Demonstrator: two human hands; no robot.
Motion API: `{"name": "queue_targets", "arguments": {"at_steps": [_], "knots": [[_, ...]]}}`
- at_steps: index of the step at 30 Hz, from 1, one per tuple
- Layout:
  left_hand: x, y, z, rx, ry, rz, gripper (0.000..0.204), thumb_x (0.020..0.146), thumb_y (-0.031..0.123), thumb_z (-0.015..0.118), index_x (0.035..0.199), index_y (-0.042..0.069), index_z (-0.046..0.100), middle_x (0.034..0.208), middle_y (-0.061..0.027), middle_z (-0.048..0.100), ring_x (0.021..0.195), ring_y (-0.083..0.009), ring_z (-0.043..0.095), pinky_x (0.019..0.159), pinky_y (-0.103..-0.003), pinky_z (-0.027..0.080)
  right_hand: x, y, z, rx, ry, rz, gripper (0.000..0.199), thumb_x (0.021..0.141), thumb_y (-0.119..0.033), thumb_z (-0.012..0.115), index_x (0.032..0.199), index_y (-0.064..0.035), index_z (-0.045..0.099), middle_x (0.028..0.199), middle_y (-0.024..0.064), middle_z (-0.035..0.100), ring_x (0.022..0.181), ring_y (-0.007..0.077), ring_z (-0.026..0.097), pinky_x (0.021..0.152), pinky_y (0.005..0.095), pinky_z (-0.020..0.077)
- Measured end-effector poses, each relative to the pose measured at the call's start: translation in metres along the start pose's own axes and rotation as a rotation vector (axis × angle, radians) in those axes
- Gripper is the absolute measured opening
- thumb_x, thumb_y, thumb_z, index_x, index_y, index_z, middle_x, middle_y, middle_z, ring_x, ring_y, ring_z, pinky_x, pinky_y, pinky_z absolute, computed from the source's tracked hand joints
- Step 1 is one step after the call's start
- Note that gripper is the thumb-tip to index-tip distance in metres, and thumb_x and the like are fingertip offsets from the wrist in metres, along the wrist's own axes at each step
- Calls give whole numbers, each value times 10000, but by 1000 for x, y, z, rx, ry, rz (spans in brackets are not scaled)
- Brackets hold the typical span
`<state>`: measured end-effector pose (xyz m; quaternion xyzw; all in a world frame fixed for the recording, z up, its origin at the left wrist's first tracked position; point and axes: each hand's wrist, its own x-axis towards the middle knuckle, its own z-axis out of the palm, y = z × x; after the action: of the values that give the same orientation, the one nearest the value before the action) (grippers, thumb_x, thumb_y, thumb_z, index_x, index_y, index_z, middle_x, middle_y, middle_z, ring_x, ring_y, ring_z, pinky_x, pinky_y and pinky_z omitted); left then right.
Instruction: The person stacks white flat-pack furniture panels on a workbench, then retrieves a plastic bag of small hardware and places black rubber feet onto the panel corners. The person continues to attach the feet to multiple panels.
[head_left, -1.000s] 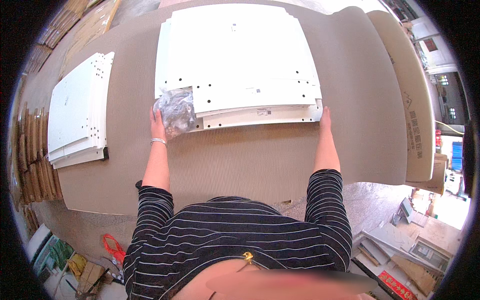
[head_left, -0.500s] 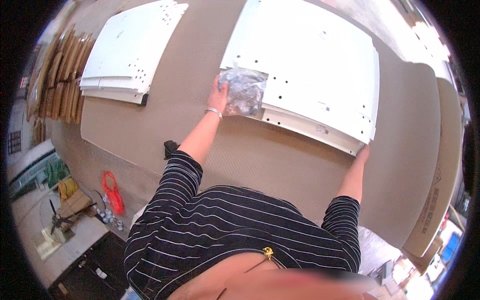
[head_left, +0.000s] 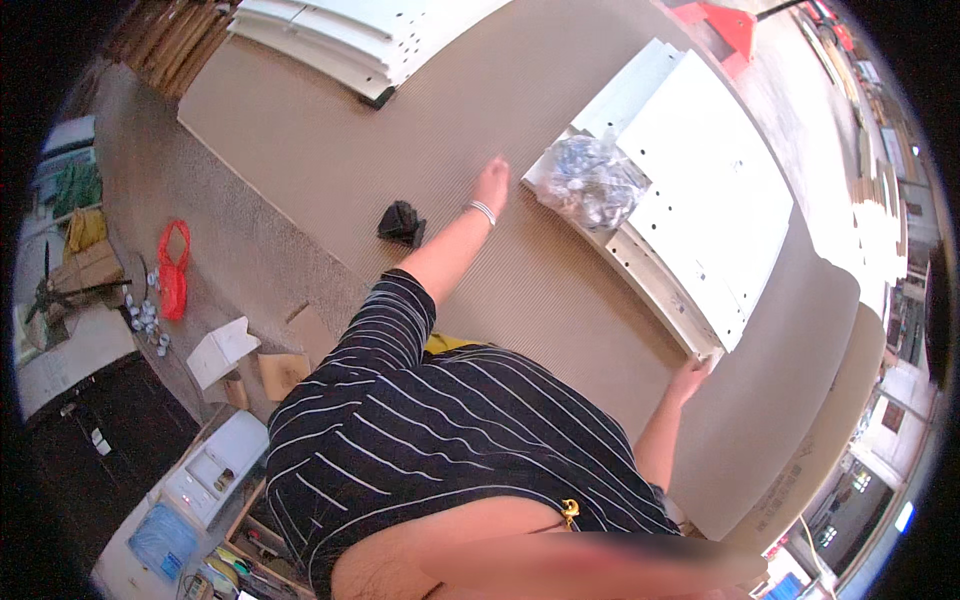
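A stack of white drilled panels (head_left: 700, 200) lies on a large sheet of brown cardboard (head_left: 420, 150). A clear plastic bag of small hardware (head_left: 590, 180) rests on the stack's near-left corner. My left hand (head_left: 492, 183) lies flat on the cardboard just left of the bag, fingers apart, holding nothing, a bracelet on the wrist. My right hand (head_left: 692, 372) touches the near-right corner of the panel stack; I cannot see whether its fingers grip the edge.
A second stack of white panels (head_left: 370, 35) lies at the far left of the cardboard. A small black object (head_left: 402, 222) sits at the cardboard's edge. A red bag (head_left: 173, 270), cardboard scraps (head_left: 240, 360) and boxes lie on the floor to the left.
My left hand has come off the hardware bag and now rests on the cardboard beside it. The view has swung further left; the right hand stays at the stack's corner.
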<state>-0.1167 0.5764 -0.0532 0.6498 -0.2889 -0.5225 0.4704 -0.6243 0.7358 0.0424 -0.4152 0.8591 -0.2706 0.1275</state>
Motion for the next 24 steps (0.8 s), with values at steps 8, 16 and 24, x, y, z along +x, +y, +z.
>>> {"name": "queue_targets", "arguments": {"at_steps": [8, 16, 24], "knots": [[-43, -20, 60, 87, 7, 135, 1011, 756, 360, 744, 1402, -111, 126, 1065, -188, 534, 939, -253, 575, 881, -347, 471, -190, -43, 57, 63, -351, 27, 568, 920, -147, 511, 1412, -20, 259, 1406, 193, 376, 1198, 308, 487, 997, 389, 391], [-49, 5, 60, -26, 31, 98, 968, 733, 258, 766, 1397, -102, 161, 1138, -189, 532, 961, -253, 596, 871, -349, 482, -247, -5, 62, 69, -398, 43, 591, 900, -173, 539, 1408, -31, 273, 1385, 204, 401, 1160, 321, 517, 940, 377, 434], [-68, 5, 34, 221, -46, 52, 743, 752, 266, 712, 1335, -9, 344, 1111, -177, 579, 977, -312, 594, 850, -402, 476, -260, -10, 83, 209, -476, 125, 561, 917, -227, 520, 1392, -35, 293, 1255, 217, 528, 1064, 300, 584, 892, 365, 461]]}}
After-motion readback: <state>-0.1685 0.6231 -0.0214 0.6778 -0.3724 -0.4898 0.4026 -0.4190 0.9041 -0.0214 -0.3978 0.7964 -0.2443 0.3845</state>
